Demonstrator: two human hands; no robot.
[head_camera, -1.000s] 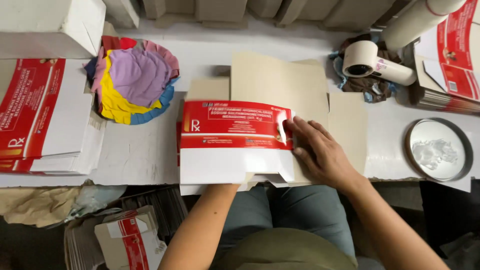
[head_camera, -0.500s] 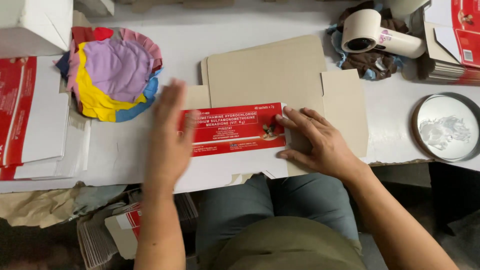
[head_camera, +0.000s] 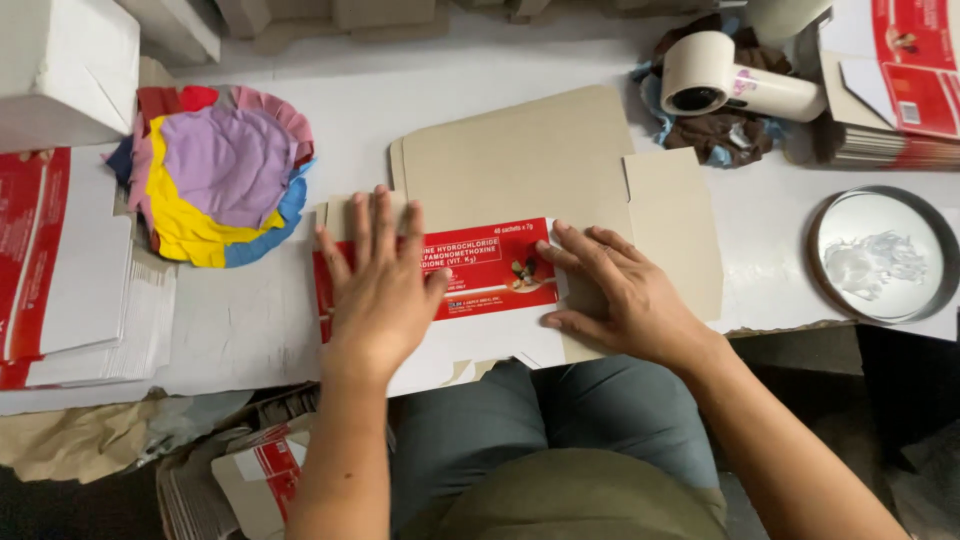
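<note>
At frame centre, a red-and-white label (head_camera: 470, 275) is pressed flat onto a brown cardboard blank (head_camera: 540, 170) by the open left hand (head_camera: 378, 285) and open right hand (head_camera: 625, 295); neither grips. Even palm pressure would likely avoid wrinkles. Coloured cloths (head_camera: 215, 175) lie upper left.

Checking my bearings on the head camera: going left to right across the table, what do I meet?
Stack of flat red-and-white cartons → pile of coloured cloth pieces → left hand pressing the red carton panel → right hand → round metal dish.
</note>
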